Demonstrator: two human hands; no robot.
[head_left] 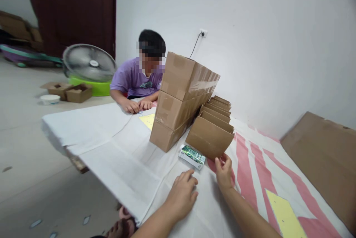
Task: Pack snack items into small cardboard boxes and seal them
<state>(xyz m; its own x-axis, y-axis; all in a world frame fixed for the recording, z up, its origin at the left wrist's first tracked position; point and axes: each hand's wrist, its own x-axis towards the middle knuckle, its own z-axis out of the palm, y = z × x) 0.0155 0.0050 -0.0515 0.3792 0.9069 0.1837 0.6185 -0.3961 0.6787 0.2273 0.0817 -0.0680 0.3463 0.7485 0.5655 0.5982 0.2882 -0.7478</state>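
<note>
My left hand (182, 191) rests on the white paper-covered table (116, 164), fingers curled loosely, holding nothing I can see. My right hand (224, 171) touches the lower edge of the nearest flat brown cardboard box (208, 138), fingers at its bottom corner. That box leans at the front of a row of several similar flat boxes (218, 110). A small green and white packet (192, 156) lies on the table just ahead of my left hand. Stacked sealed cardboard boxes (178, 101) stand left of the row.
A person in a purple shirt (136, 78) sits at the table's far end, hands on the surface. A floor fan (89, 65), open small boxes (79, 92) and a bowl (50, 99) are on the floor at left. A large cardboard sheet (322, 156) leans at right.
</note>
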